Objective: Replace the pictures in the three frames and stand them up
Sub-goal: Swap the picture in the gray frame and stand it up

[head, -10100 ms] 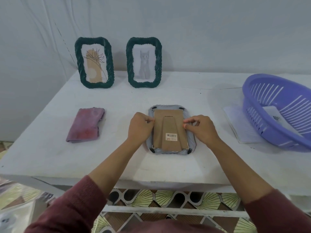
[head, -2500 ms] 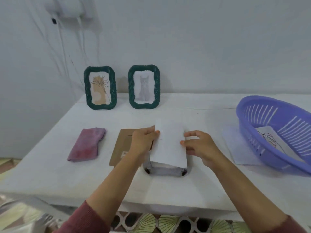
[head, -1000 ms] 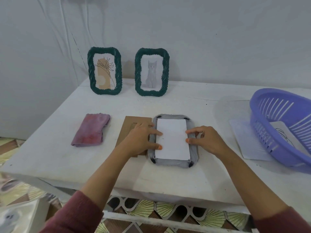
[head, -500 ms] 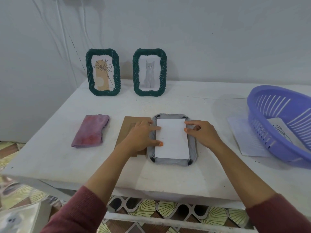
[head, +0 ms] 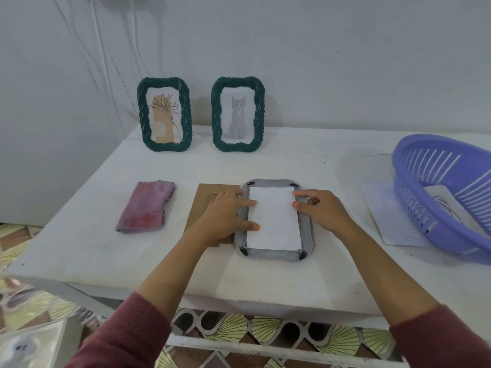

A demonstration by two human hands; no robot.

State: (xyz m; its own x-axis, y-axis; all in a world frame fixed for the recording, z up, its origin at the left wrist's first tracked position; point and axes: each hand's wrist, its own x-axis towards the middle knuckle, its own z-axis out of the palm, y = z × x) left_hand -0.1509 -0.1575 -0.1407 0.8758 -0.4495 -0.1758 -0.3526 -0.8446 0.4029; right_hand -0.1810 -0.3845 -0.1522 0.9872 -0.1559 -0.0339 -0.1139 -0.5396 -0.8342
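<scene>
Left hand [head: 225, 216]: grip apart, fingers flat on white picture [head: 273, 219]. Right hand [head: 322, 211]: grip apart, fingertips at its right edge. Picture lies in face-down grey frame [head: 307, 229], table [head: 79, 251] front-centre. 2 green frames [head: 164, 114] upright at back edge.

Soft, even, rather cool daylight fills the scene, bright enough to read every surface, with no hard glare. Shadows are faint: a pale grey one spreads on the desk [head: 292, 166] left of the purple basket [head: 449, 197], and thin ones lie under the two hands. The wide-angle lens bows the desk's front edge and stretches the sleeves at the bottom corners. The centre is sharp; the lower left corner and the floor tiles [head: 265, 330] look smeared and soft
</scene>
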